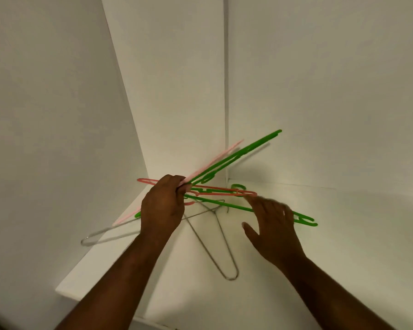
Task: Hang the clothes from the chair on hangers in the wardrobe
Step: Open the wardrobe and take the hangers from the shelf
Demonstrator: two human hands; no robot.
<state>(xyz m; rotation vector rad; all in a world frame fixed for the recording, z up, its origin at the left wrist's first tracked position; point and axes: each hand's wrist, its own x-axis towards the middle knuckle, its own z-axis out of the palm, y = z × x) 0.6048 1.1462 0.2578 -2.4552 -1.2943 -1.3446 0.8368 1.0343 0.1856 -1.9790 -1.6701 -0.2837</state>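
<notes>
My left hand (163, 206) grips a bundle of plastic hangers above a white wardrobe shelf (331, 234). A green hanger (238, 152) and a pale pink hanger (215, 160) slant up to the right from that grip. A red hanger (222, 192) and a second green hanger (305, 220) lie tangled just below. My right hand (272, 227) hovers with spread fingers over the second green hanger, blurred. A wire hanger (226, 258) lies on the shelf under both hands. No clothes or chair are in view.
White wardrobe walls close in on the left (45, 115), the back (172, 79) and the right (331, 79). The shelf's front left corner (64, 291) sits near my left forearm.
</notes>
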